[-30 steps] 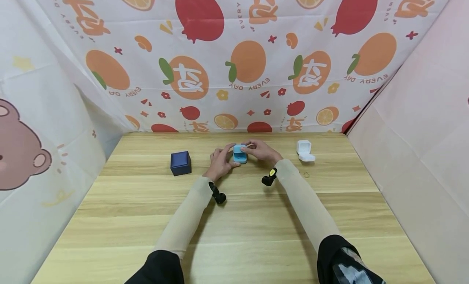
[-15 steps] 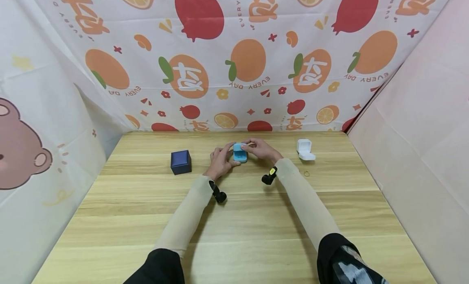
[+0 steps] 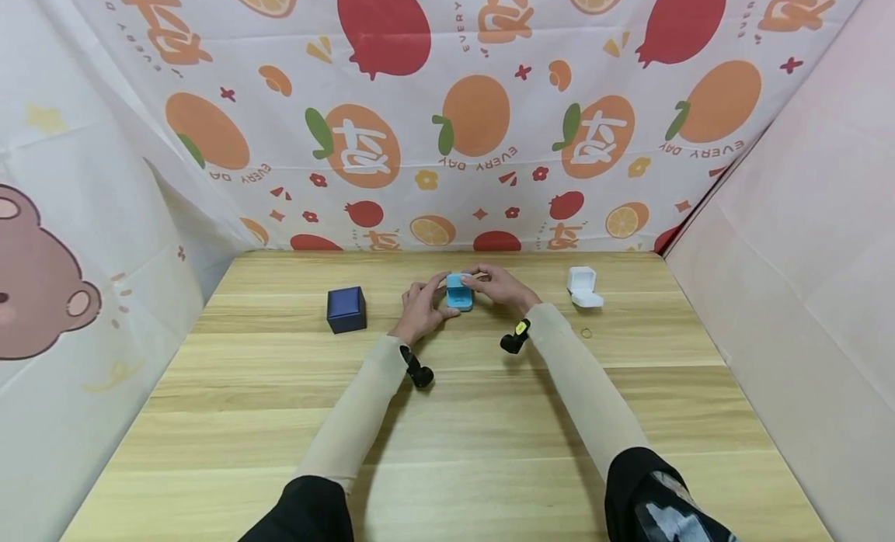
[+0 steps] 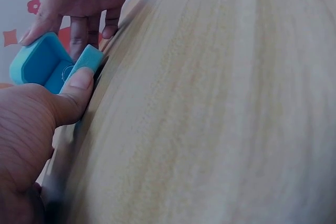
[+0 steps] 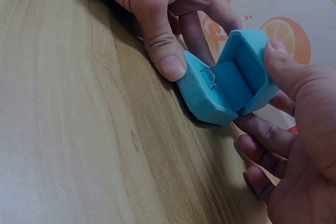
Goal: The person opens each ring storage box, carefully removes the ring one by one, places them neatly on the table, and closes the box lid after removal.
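Note:
Between both hands, at the back middle of the table, a light blue ring box (image 3: 459,297) stands with its lid raised. A silver ring (image 5: 208,77) sits upright in its cushion, as the right wrist view shows. My left hand (image 3: 421,308) grips the base from the left, its thumb at the front edge. With thumb and fingers my right hand (image 3: 500,286) holds the raised lid from the right; the thumb lies on the lid's rim in the right wrist view.
A closed dark blue box (image 3: 346,310) stands on the wooden table (image 3: 447,449) to the left. At the right is a white ring box (image 3: 583,287) with its lid up, and a thin ring (image 3: 586,333) lies in front of it. A fruit-print cloth (image 3: 426,138) hangs behind the table.
The right hand and the lid have shifted very slightly; the lid stands a little more upright than a second ago. Both hands keep their hold on the ring box.

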{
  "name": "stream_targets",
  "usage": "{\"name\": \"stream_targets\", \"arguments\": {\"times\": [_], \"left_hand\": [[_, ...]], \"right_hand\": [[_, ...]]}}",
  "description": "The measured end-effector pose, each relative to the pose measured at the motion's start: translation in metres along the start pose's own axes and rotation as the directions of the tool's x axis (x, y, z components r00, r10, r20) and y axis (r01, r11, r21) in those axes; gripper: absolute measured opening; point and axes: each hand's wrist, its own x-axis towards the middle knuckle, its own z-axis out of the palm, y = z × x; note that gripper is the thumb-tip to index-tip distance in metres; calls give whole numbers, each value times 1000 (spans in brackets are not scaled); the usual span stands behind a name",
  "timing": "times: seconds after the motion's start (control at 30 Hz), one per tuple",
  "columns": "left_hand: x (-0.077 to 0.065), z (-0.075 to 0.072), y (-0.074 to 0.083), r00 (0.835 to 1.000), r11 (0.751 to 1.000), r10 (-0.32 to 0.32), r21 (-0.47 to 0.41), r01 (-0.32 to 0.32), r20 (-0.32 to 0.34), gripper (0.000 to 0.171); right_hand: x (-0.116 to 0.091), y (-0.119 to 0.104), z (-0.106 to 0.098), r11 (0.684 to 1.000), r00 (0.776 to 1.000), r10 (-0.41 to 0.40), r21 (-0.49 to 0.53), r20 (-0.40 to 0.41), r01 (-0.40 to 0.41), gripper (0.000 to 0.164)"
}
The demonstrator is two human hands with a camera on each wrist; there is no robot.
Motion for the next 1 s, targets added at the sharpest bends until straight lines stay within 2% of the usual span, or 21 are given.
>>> {"name": "stream_targets", "arguments": {"times": [0.23,1.0], "left_hand": [[0,0,2,1000,1000,7,-3,-7,-5,79],[-2,0,2,1000,1000,2,16,-2,-7,82]], "right_hand": [[1,1,0,1000,1000,-18,-3,-15,18,45],[2,0,4,1000,998,15,-13,-59,-15,42]]}}
